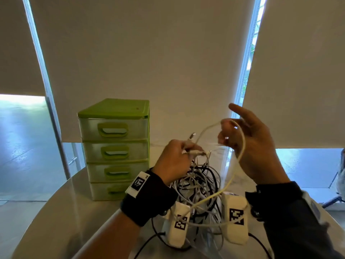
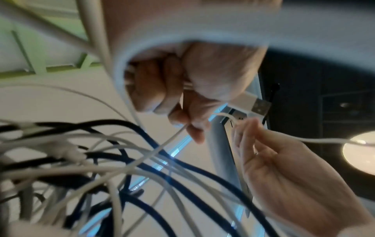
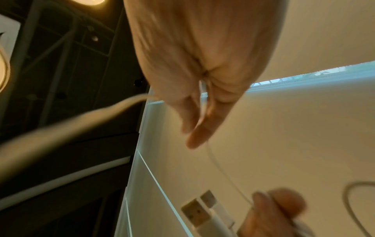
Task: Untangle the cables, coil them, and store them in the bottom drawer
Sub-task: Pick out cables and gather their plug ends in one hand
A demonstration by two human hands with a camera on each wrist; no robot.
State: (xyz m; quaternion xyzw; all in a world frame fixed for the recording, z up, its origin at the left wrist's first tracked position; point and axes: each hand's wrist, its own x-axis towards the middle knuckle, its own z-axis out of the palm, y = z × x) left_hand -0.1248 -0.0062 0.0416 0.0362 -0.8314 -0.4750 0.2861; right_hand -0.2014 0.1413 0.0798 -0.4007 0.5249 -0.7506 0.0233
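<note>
A tangle of white and black cables [image 1: 201, 182] lies on the table between my hands, close under the left wrist view as the tangle [image 2: 125, 173]. My left hand [image 1: 173, 161] grips the plug ends of white cables; a USB plug [image 2: 257, 105] sticks out of the fist, also seen as the USB plug [image 3: 198, 213]. One white cable [image 1: 207, 128] arcs up from there and loops over my raised right hand [image 1: 252, 143], whose fingertips [image 2: 243, 128] pinch it. The green drawer unit [image 1: 115, 146] stands at the back left, its bottom drawer [image 1: 110, 189] closed.
The round white table [image 1: 56, 212] has bare surface left of and in front of the drawer unit. Roller blinds and window strips stand behind. A black cable [image 1: 147, 243] trails toward the near edge.
</note>
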